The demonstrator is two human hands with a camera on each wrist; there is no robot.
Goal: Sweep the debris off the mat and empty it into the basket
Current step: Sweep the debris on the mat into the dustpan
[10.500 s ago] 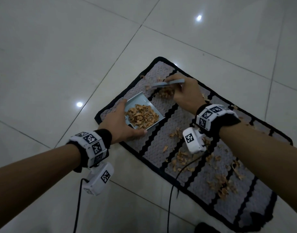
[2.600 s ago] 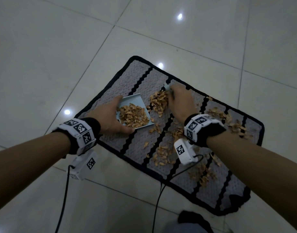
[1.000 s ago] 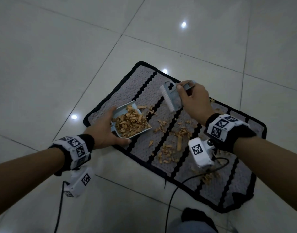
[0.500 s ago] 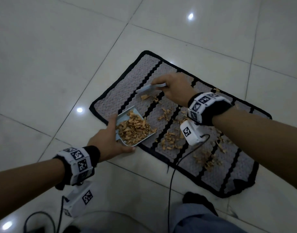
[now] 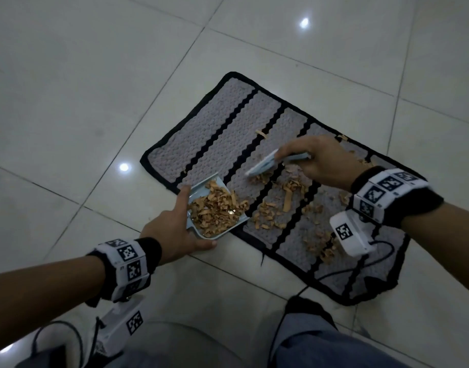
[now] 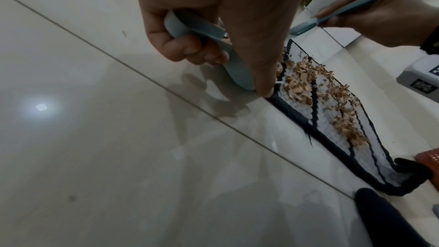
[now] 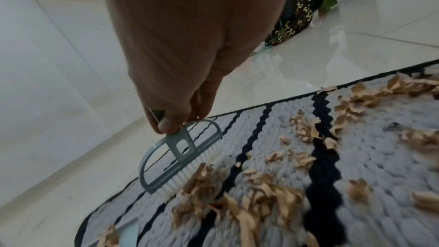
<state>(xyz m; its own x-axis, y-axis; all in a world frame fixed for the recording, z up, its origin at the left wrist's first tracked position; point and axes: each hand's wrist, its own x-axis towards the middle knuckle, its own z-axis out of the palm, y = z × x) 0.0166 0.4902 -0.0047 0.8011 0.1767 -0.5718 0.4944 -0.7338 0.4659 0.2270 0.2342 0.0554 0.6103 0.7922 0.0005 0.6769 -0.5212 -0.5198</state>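
Note:
A grey mat [image 5: 217, 120] with black zigzag stripes lies on the tiled floor, strewn with tan paper scraps [image 5: 286, 200]. My left hand [image 5: 175, 224] grips the handle of a light blue dustpan [image 5: 198, 191] heaped with scraps, set at the mat's near edge. In the left wrist view the fingers curl round the dustpan handle [image 6: 197, 27]. My right hand [image 5: 315, 160] holds a small light blue brush [image 5: 265, 164]; its white bristles [image 7: 187, 177] touch the mat behind a pile of scraps [image 7: 202, 185]. An orange basket [image 6: 430, 159] shows at the right edge of the left wrist view.
Glossy white floor tiles [image 5: 95, 75] surround the mat. My knee in blue jeans [image 5: 320, 346] is at the bottom, near the mat's front edge. Wrist camera cables [image 5: 342, 272] trail over the mat. A dark patterned cloth [image 7: 297, 16] lies on the floor beyond the mat.
The brush came down from a raised position onto the mat and now sits behind a scrap pile. The dustpan shifted back to the mat's near edge.

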